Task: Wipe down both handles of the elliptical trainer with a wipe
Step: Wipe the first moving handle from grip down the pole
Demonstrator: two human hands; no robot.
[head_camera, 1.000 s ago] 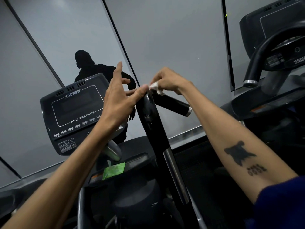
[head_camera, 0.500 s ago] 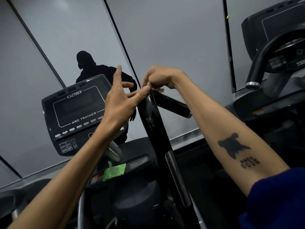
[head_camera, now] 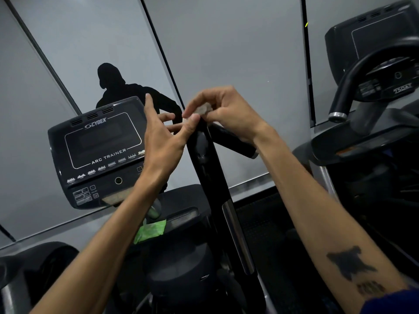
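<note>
The trainer's black handle (head_camera: pixel 204 159) rises up the middle of the view, with a short side grip (head_camera: pixel 235 143) branching right near its top. My right hand (head_camera: pixel 226 112) sits over the handle's top and pinches a small crumpled white wipe (head_camera: pixel 204 109) between thumb and fingers. My left hand (head_camera: pixel 163 137) is beside the handle on its left, fingers spread and straight, its thumb tip touching the handle's top just under the wipe.
The trainer's console (head_camera: pixel 99 152) marked Cybex Arc Trainer stands at left. A green wipe packet (head_camera: pixel 150 231) lies on the shelf below it. A second machine (head_camera: pixel 374 87) with a curved black bar stands at right. Grey mirrored wall panels behind show a dark reflection of a person.
My right hand has shifted left along the top of the handle and the wipe shows between its fingers again. My left hand stayed by the handle's top.
</note>
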